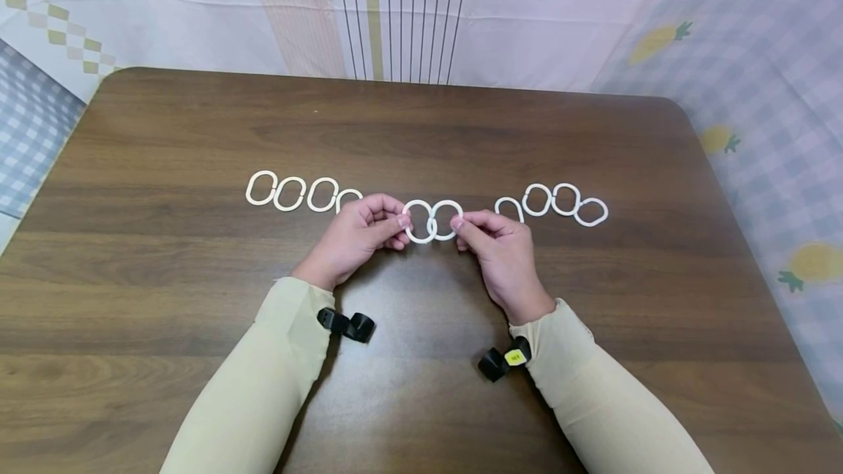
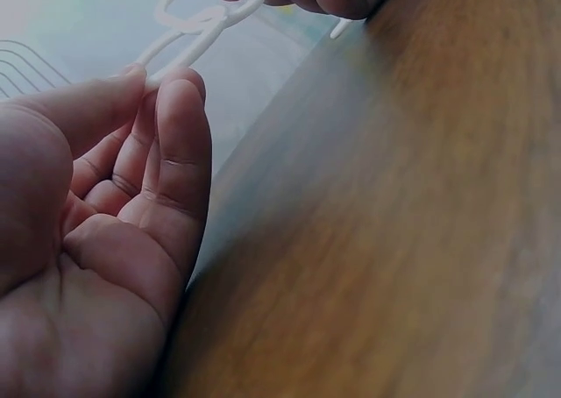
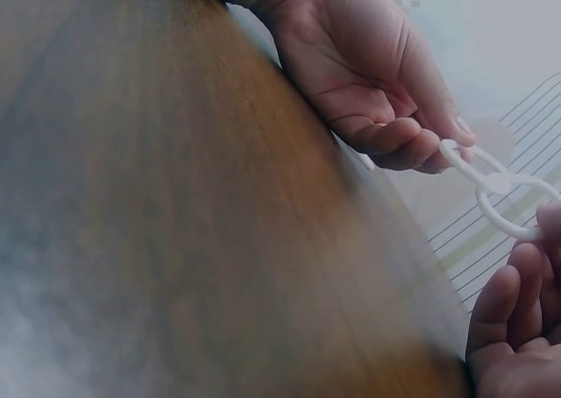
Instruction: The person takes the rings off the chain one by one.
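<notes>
Two white plastic oval rings, which look like shower curtain rings, are linked through each other and held above the table between both hands. My left hand (image 1: pixel 356 238) pinches the left ring (image 1: pixel 418 202) between thumb and fingers. On the other side, my right hand (image 1: pixel 506 262) pinches the right ring (image 1: pixel 448 202) by its outer edge. In the left wrist view the left ring (image 2: pixel 202 45) rises from the thumb and fingertips. The right wrist view has the right ring (image 3: pixel 495 219) entering the right hand's fingers, partly cut off by the frame edge.
Several similar rings (image 1: pixel 277 194) lie on the brown wooden table (image 1: pixel 395 137) beyond the left hand, one partly covered by it. Several more rings (image 1: pixel 593 201) lie beyond the right hand, one also partly hidden. A patterned cloth (image 1: pixel 540 28) hangs behind the table's far edge.
</notes>
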`<state>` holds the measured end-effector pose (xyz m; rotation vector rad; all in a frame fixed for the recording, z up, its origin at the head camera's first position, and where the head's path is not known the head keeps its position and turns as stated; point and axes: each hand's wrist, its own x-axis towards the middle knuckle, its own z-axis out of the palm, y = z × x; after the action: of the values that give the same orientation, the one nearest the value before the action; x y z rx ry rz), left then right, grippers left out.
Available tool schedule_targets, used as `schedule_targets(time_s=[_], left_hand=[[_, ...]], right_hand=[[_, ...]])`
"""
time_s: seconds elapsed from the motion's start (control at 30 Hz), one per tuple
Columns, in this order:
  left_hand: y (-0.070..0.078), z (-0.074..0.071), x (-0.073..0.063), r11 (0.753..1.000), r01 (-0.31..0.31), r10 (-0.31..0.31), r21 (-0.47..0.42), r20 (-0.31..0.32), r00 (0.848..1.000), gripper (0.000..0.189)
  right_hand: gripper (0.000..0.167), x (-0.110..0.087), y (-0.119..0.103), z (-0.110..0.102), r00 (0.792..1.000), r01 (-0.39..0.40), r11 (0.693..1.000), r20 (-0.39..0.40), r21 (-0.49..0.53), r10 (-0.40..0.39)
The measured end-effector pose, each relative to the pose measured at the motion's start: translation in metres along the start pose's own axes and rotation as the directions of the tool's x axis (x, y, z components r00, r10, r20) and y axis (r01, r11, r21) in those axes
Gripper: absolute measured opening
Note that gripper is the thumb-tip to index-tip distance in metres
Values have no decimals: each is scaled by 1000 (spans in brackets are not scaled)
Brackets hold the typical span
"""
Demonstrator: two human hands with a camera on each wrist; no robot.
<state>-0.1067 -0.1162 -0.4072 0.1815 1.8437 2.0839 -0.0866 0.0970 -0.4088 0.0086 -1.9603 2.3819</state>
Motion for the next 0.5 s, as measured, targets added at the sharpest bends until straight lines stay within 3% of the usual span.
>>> schedule_targets(time_s=[0.23, 0.5], left_hand=[[0, 0, 0, 1000, 0, 0, -14, -7, 1000, 10], [1, 0, 0, 1000, -9, 8, -16, -18, 1000, 13]], right_hand=[[3, -1, -2, 0, 999, -31, 999, -24, -37, 30], [18, -1, -4, 1, 996, -81, 995, -42, -63, 79]])
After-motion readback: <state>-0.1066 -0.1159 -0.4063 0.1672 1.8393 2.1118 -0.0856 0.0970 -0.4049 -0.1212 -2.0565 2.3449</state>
